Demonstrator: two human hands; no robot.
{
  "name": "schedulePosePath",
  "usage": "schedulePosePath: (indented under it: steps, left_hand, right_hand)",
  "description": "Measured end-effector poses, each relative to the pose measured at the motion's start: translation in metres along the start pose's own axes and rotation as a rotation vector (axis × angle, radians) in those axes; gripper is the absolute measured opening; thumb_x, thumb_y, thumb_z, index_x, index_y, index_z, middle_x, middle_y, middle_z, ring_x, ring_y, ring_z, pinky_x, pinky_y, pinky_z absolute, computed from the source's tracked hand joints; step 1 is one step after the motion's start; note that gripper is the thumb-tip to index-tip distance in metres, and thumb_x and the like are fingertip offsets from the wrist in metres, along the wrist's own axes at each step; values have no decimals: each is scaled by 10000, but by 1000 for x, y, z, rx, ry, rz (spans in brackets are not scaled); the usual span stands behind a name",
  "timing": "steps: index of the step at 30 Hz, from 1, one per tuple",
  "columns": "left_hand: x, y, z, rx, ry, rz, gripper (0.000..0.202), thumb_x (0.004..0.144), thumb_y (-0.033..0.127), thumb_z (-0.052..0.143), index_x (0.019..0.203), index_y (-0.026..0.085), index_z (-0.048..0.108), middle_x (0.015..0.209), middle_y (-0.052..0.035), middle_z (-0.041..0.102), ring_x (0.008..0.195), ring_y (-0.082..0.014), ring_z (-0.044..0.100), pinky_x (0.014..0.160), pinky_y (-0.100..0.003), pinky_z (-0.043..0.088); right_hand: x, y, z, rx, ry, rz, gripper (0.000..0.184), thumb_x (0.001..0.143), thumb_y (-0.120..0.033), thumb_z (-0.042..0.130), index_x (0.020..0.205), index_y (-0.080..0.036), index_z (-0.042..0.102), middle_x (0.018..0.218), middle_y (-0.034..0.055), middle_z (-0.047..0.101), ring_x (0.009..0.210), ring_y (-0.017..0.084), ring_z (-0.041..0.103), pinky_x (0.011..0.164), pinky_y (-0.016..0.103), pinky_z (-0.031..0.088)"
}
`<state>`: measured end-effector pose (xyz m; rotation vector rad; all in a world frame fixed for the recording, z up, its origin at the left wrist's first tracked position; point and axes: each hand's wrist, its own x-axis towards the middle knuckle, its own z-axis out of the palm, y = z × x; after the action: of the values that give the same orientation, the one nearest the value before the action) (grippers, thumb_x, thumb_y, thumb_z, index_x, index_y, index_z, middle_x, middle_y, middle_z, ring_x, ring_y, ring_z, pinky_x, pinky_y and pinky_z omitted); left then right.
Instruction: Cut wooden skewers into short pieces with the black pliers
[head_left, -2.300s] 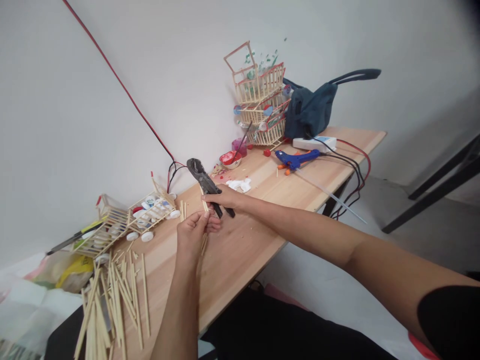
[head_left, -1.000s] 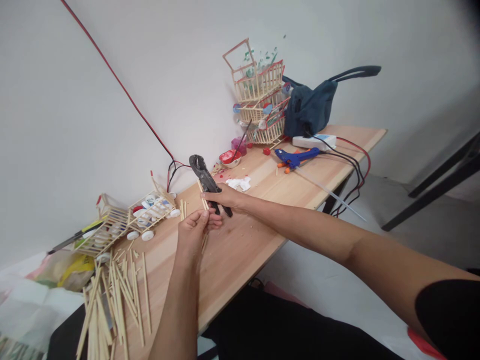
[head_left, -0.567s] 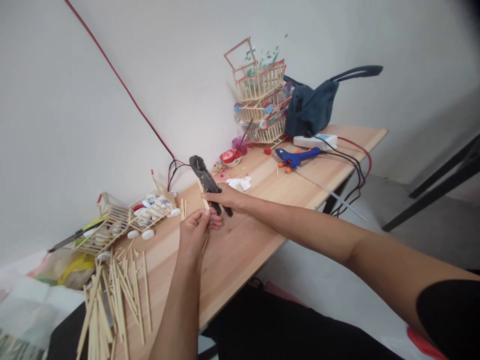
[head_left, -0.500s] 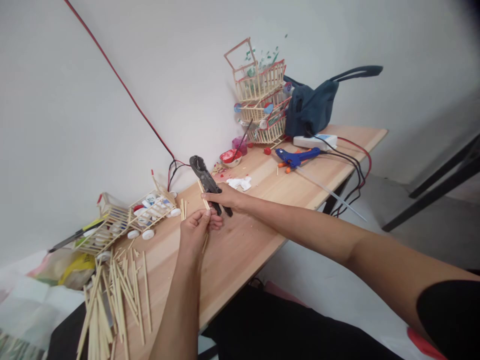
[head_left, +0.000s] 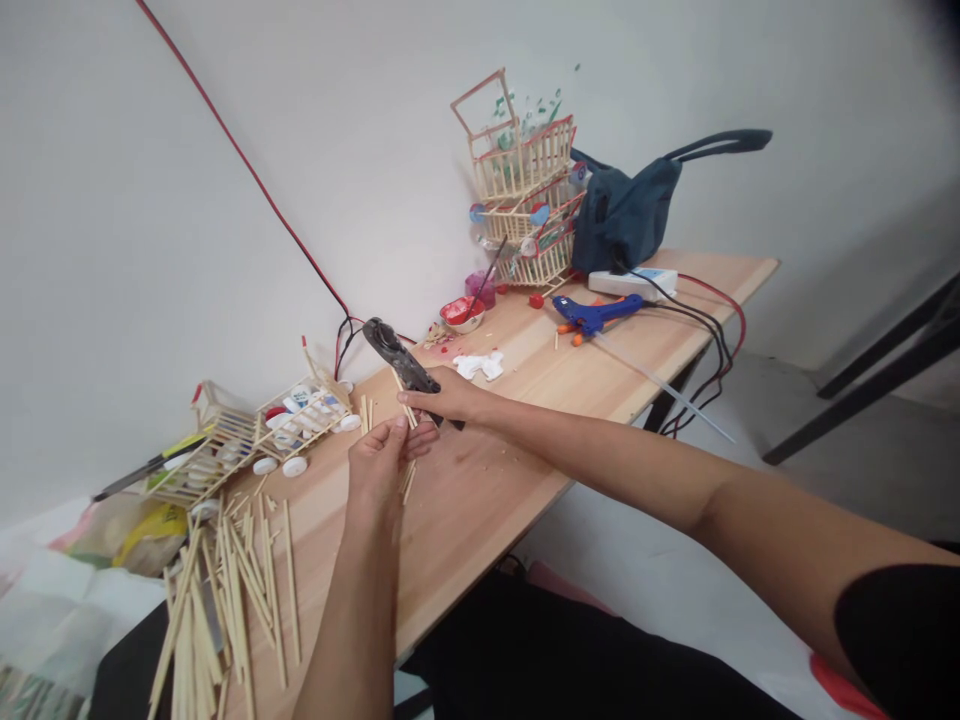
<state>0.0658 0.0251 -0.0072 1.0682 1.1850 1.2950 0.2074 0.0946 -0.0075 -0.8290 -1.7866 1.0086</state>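
Note:
My right hand point(head_left: 444, 396) is closed round the handles of dark metal pliers point(head_left: 396, 358), whose jaws point up and to the left above the wooden table point(head_left: 495, 470). My left hand point(head_left: 384, 456) sits just below it and pinches thin wooden sticks point(head_left: 407, 478) between thumb and fingers. One stick runs up from my left fingers towards the pliers. Both hands are close together over the middle of the table.
A pile of loose wooden sticks point(head_left: 225, 590) lies at the table's near left. A stick-built cart with white caps point(head_left: 259, 435) is behind it. Stacked stick baskets point(head_left: 525, 200), a dark blue bag point(head_left: 622, 215), a blue glue gun point(head_left: 596, 313), a red paint bowl point(head_left: 461, 314) and cables point(head_left: 701, 320) fill the far end.
The pliers have tilted lower and further left in my right hand. My left hand has shifted slightly down with the sticks. The view has drifted a little.

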Motion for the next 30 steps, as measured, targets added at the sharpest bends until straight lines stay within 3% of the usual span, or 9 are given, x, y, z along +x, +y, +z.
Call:
schedulePosePath:
  steps: [5,11,21,26,30]
  left_hand:
    - [-3,5,0,-79,-63,-40,403,576,419,828,783,108,678,742,-110,744,668,-181,703,631,-259,533]
    - [-1,4,1,-101,-53,-31,403,534,385,855,798,117,713,795,-84,741,675,-149,680,603,-233,517]
    - [-2,5,3,17,-13,111,314,594,395,810,637,112,681,579,-13,617,514,-75,505,533,-215,399]
    - [0,3,-8,65,28,140,331,602,405,792,703,106,693,564,-1,590,505,-77,487,527,-215,383]
    - [2,14,-25,73,72,208,316,636,403,769,737,113,698,592,4,594,525,-70,484,554,-207,392]
  right_hand:
    - [1,4,1,28,15,-20,275,803,-420,575,721,-159,547,657,-8,583,625,124,534,579,225,384]
    - [0,2,3,44,5,9,281,788,-428,580,714,-161,533,644,-15,557,624,125,510,571,232,377]
    - [-3,-5,8,5,-8,25,228,815,-377,563,741,-162,552,666,-7,601,628,117,539,570,211,401]
    - [-2,-10,8,-60,-4,104,214,821,-355,564,734,-161,587,661,3,620,598,118,550,545,208,400]
    - [-6,-23,-9,-46,-78,121,281,850,-418,537,801,-151,605,735,32,635,656,128,578,572,211,421]
